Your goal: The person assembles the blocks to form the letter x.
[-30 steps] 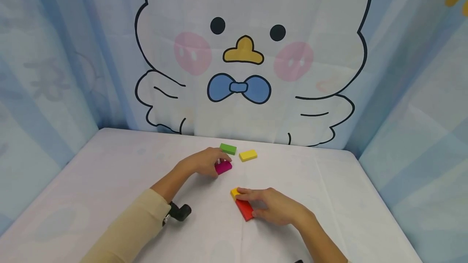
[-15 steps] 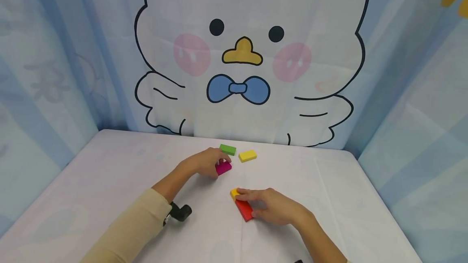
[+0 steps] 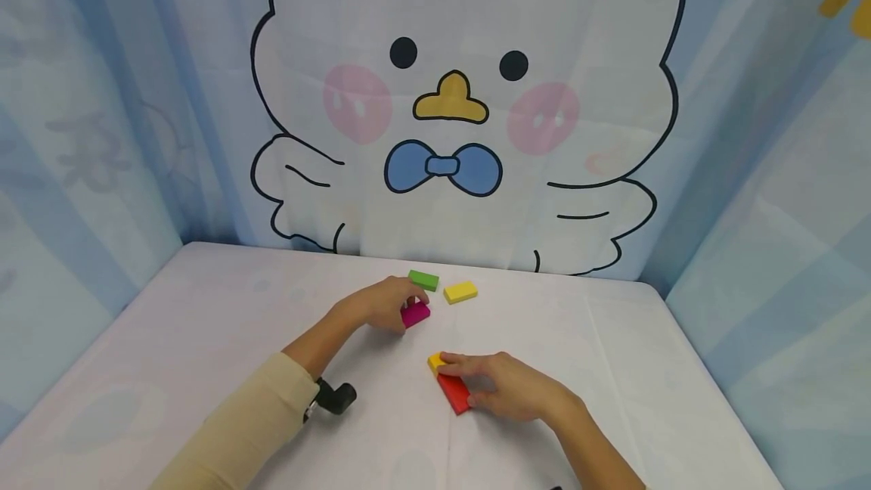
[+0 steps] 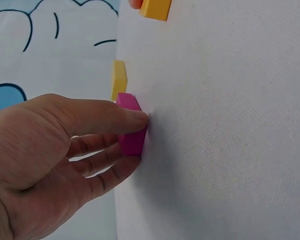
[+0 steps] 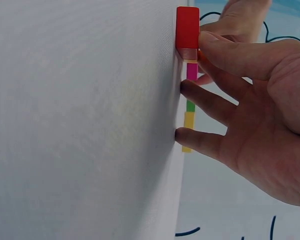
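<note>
My left hand pinches a magenta block near the table's far middle. In the left wrist view, the thumb lies across the magenta block with fingers behind it. Nearer the front, my right hand holds a red block, thumb at its near right edge. Its index fingertip lies on an orange-yellow block at the red one's far end, the two end to end. In the right wrist view, the thumb meets the upright side of the red block, and two other fingertips touch the table.
Just beyond the left hand lies a green block, with a yellow block to its right. A black device sticks out from the left wrist. A cartoon-printed curtain hangs behind the white table.
</note>
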Demonstrator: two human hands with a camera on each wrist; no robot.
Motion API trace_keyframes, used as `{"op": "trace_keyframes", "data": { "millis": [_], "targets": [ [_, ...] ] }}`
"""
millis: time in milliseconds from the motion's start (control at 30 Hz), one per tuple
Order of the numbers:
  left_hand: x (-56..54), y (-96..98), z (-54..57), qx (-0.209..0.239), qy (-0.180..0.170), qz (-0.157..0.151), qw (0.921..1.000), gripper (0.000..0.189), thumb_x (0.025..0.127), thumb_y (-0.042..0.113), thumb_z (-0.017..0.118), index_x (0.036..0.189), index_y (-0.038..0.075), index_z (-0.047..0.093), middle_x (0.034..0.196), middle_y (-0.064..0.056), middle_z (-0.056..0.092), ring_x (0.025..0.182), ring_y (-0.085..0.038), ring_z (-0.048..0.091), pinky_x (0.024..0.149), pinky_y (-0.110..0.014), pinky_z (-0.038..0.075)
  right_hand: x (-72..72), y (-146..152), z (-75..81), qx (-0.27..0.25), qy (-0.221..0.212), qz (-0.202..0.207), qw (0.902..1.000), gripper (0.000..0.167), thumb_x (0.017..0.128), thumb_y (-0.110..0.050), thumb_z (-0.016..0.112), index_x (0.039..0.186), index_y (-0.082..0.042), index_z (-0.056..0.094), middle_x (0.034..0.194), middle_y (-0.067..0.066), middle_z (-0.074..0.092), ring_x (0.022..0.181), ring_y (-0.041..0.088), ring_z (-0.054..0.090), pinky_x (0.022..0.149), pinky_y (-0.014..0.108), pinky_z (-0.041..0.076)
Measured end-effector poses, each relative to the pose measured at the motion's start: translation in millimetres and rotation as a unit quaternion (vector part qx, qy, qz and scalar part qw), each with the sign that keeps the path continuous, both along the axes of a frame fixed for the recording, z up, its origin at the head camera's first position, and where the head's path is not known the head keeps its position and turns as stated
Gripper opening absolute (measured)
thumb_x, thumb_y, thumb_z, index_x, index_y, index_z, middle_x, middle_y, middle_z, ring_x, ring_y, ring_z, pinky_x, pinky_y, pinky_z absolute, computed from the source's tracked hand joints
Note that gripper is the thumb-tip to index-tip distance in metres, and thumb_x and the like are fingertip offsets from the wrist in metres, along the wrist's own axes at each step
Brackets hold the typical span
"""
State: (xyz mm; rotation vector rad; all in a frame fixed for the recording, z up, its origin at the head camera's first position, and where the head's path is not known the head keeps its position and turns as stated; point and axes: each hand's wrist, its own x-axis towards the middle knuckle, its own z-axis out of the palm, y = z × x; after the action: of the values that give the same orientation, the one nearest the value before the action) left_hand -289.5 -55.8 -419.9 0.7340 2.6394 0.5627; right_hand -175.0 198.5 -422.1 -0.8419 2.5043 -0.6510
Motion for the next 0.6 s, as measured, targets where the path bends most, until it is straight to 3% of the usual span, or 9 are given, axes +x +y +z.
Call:
{"op": "trace_keyframes", "data": {
  "millis": [600],
  "targets": [
    [11.0,-6.5,3.9,0.010,0.005,0.012,0.9999,0.064,0.079,0.006,0.089,0.137,0.016,0.063,0.124,-0.007,0.065,0.113,-0.021,0.060,0.092,-0.039,0.062,1.1,-1.3,1.9,0.004,0.001,0.000,1.0000,0.057,0.098,-0.010,0.071,0.150,-0.030,0.058,0.163,-0.017,0.044,0.148,0.019,0.047,0.119,0.051,0.042]
  ]
}}
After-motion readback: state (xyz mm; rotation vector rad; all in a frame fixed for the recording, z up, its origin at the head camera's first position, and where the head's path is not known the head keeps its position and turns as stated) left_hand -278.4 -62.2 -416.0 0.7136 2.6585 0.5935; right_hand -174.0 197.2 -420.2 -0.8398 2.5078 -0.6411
